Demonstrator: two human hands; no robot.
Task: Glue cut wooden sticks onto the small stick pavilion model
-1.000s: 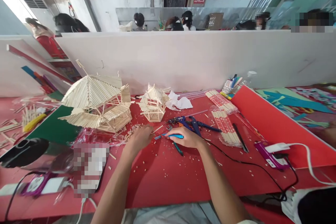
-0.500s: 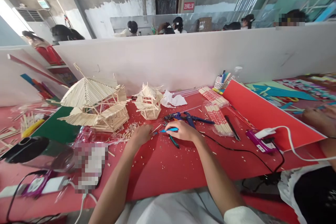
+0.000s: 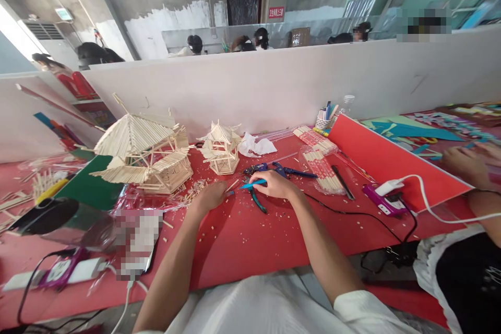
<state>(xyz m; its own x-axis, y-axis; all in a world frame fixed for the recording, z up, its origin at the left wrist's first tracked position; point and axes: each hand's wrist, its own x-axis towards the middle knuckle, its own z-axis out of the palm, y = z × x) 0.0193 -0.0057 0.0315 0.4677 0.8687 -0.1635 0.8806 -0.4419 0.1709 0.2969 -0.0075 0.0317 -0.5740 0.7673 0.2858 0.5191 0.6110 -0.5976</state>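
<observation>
In the head view, your left hand [image 3: 209, 196] is over the middle of the red bench [image 3: 242, 255], its fingers pinching a thin stick [image 3: 234, 185] that points toward the far edge. Your right hand [image 3: 276, 185] pinches a blue pen-like tool [image 3: 249, 185] between its fingers, tip toward the stick – you can't tell here whether the two touch. Just below that tool lies a teal-handled tool [image 3: 258, 202], with blue-handled pliers [image 3: 291, 170] beyond your right hand. Toward the bench's far edge stand the small stick model [image 3: 221, 160] and, to its left, the large stick model [image 3: 135, 133]. Packed sticks [image 3: 324, 171] lie right of the pliers; a phone [image 3: 141, 242] lies near the front-left corner. Past the red board [image 3: 391, 159], at the bench's right side, is a co-worker's hand [image 3: 462, 164].
</observation>
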